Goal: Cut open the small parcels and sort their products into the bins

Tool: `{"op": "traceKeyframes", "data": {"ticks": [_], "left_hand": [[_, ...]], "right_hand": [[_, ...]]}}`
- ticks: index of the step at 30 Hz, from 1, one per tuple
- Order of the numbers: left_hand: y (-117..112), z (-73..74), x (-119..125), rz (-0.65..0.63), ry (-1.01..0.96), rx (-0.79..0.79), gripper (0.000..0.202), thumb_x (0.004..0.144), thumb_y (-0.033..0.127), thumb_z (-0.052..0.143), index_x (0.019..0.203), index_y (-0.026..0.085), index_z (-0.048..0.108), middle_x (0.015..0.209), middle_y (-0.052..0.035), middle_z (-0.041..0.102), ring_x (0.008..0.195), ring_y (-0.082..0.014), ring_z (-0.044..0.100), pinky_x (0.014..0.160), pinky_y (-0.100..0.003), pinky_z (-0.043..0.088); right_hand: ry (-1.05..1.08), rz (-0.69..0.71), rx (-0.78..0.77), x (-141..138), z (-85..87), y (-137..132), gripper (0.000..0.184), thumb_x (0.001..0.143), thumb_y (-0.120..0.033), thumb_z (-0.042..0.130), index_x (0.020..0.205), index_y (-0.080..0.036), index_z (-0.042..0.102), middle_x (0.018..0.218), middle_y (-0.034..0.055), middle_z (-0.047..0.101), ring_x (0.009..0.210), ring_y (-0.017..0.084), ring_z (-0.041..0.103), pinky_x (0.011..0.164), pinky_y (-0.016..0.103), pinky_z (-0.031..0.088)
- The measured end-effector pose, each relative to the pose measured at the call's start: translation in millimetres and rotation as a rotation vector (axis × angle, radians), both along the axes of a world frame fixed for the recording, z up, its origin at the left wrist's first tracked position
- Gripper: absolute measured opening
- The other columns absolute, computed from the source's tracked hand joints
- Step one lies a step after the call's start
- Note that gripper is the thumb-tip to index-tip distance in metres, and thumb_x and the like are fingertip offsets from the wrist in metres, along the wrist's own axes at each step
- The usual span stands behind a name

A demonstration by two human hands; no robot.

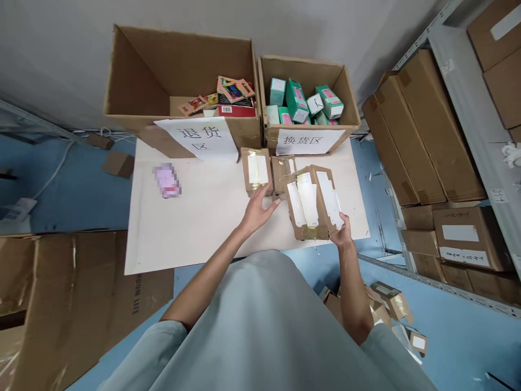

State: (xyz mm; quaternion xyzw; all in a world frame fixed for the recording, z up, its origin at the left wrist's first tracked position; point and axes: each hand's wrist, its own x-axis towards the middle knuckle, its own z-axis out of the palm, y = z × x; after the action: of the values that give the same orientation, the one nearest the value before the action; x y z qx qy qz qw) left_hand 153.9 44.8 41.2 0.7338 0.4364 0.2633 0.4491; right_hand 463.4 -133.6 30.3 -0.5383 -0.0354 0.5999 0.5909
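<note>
My right hand [341, 232] grips the lower edge of a bundle of brown taped parcels [312, 202] with white labels, held tilted above the white table [195, 217]. My left hand [259, 209] reaches forward with fingers spread, its tips touching a small brown parcel [256, 171] that lies on the table. A second small parcel [281, 174] lies right beside it, between the hand and the held bundle.
Two open cartons stand at the table's far edge: a large one [134, 81] with books and a smaller one [345, 103] with green boxes, each with a paper sign. A blurred pink item [166, 180] lies at left. Stacked cartons [423, 130] and shelving fill the right; small parcels [391, 304] lie on the blue floor.
</note>
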Motion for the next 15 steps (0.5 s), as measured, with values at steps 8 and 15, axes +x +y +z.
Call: {"op": "traceKeyframes", "data": {"ticks": [8, 15], "left_hand": [[11.1, 45.3, -98.5, 0.102, -0.195, 0.007, 0.062, 0.104, 0.054, 0.075, 0.158, 0.026, 0.068, 0.162, -0.0112, 0.071, 0.155, -0.0304, 0.063, 0.136, -0.051, 0.046], [15.3, 26.9, -199.7, 0.157, -0.25, -0.149, 0.053, 0.114, 0.053, 0.049, 0.144, 0.021, 0.078, 0.149, -0.0108, 0.079, 0.147, -0.0295, 0.069, 0.132, -0.047, 0.049]], "right_hand": [[-0.021, 0.289, -0.086, -91.4, -7.4, 25.7, 0.049, 0.069, -0.064, 0.083, 0.102, -0.028, 0.08, 0.094, 0.0063, 0.09, 0.113, 0.038, 0.086, 0.085, 0.047, 0.071], [-0.202, 0.592, 0.051, -164.3, 9.6, 61.7, 0.06, 0.065, -0.056, 0.097, 0.116, -0.025, 0.087, 0.125, 0.0078, 0.09, 0.133, 0.038, 0.079, 0.106, 0.046, 0.068]]}}
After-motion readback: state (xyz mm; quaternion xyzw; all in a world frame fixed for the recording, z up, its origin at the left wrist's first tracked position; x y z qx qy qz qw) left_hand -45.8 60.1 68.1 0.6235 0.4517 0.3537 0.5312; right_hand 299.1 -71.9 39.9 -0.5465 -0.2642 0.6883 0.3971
